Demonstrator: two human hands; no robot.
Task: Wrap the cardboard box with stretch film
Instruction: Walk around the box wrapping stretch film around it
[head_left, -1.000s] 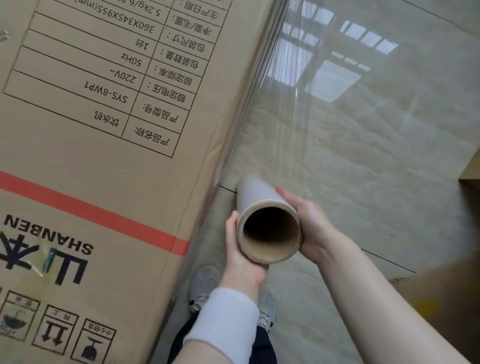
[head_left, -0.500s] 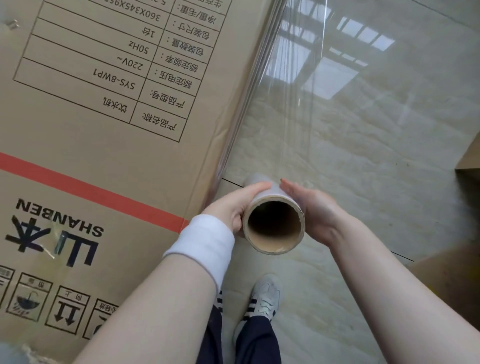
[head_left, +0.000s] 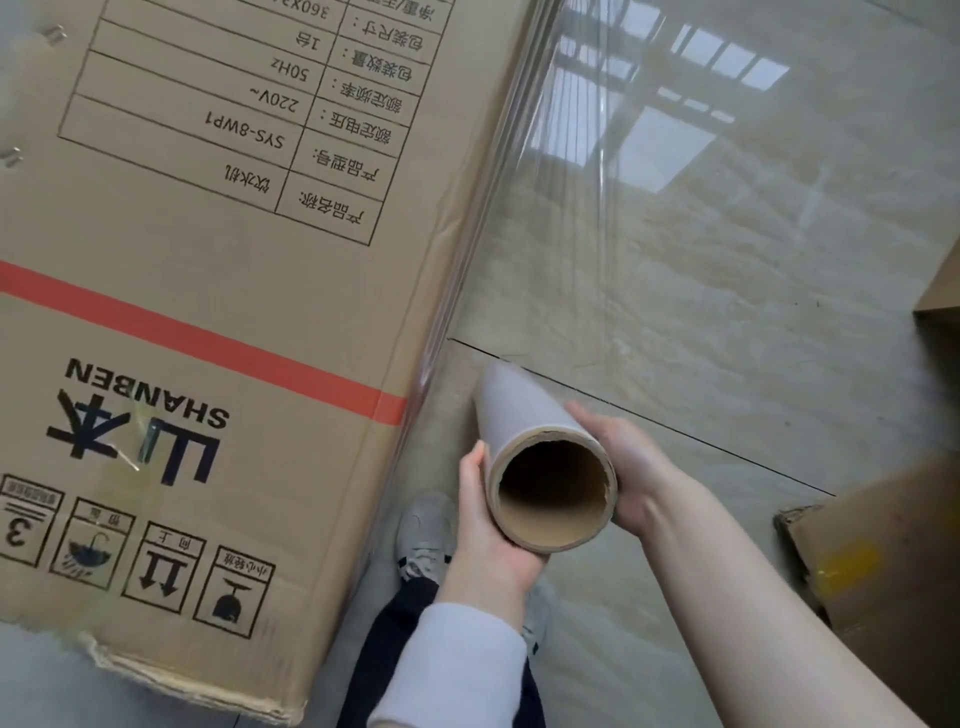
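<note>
Your left hand (head_left: 488, 525) and right hand (head_left: 623, 467) clasp opposite sides of the pale stretch-film roll on its brown cardboard core (head_left: 519, 410). Its long axis points away from you. Clear film (head_left: 550, 234) runs from it to the tall brown printed cardboard box (head_left: 208, 291), which stands just left, nearer your left hand.

Glossy beige tile floor (head_left: 753, 322), dark joint line (head_left: 675, 432) across it — grey sneaker (head_left: 423, 535) bottom centre — brown carton (head_left: 904, 525) with yellow patch (head_left: 847, 566) lower right.
</note>
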